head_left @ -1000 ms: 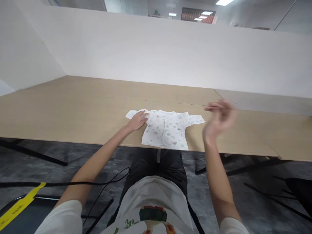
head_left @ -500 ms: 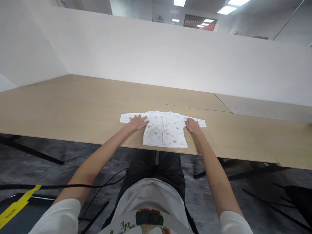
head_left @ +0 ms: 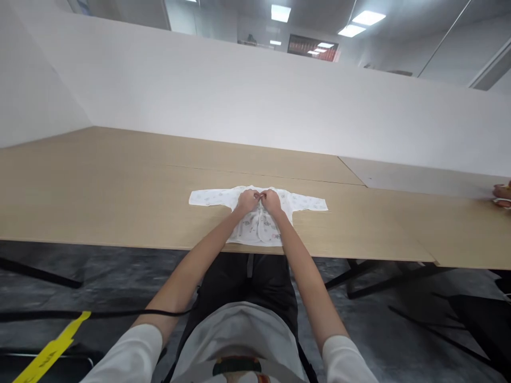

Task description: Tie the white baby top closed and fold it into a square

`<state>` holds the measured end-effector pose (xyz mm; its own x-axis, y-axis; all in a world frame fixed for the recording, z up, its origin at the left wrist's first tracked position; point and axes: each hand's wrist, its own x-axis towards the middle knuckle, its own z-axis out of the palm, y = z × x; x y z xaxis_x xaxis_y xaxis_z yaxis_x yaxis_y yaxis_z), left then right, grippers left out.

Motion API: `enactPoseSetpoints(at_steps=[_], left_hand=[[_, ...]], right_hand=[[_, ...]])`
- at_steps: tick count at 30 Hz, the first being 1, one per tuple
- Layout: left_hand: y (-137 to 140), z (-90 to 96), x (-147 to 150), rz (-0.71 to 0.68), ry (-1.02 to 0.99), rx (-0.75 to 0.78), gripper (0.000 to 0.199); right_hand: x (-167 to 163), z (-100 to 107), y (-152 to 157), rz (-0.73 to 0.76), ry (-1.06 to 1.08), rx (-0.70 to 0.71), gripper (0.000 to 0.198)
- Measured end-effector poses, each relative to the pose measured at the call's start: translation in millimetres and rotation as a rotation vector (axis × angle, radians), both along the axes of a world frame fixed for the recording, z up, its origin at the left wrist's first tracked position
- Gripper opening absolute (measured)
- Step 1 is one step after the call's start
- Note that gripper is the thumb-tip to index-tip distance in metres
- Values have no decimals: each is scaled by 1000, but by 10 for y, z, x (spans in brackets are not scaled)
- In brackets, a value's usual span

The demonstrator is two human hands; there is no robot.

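Observation:
A small white baby shirt [head_left: 259, 227] with a scattered print lies spread on the table, front side up, both sleeves stretched out sideways. My left hand [head_left: 248, 201] and my right hand [head_left: 271, 201] meet at the top of its front opening, just below the neckline. The fingers of both are bent into a pinch on the cloth, the fingertips nearly touching. Whether a snap or only the fabric edge is between them is too small to see. The hands cover the upper chest of the shirt.
The light wooden table [head_left: 120, 186] runs left and right, with a white partition wall [head_left: 223, 96] behind it. At the far right edge is a reddish-brown thing [head_left: 502, 192] I cannot make out. A black cable with a yellow tag [head_left: 56, 348] hangs at lower left.
Both hands have left the sleeves, where they lay flat with fingers spread, and come together at the shirt's neckline, closing on the cloth. The view has shifted slightly.

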<state>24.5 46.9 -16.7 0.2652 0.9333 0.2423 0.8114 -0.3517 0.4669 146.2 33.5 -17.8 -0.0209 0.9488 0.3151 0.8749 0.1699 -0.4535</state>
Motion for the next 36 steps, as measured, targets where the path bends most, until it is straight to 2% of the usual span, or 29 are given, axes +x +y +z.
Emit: enactPoseSetpoints(at_steps=[3,8,12,16,22,30,36], left_hand=[[2,-9,-29,-26,-40,-5,25],[-53,-4,-15,-26,25,50,25],[-82,-31,-21,-36,44,66,25],[-83,-76,-30,-63,-15,81,23],[-57,-112,-22,-101,-98,112,23],[-43,-72,-51,-247,-167,102,24],[-176,-46,-119,-163,-37,83,28]], right_hand=[[69,-42,6,21,47,32,30],[109,-51,19,105,84,28,31],[120,-92,14,130,120,83,28],[121,-117,-14,57,222,75,28],[113,-49,-65,-61,452,30,27],[105,-23,-43,-71,853,-113,35],[157,8,-18,-175,1095,-118,33]])
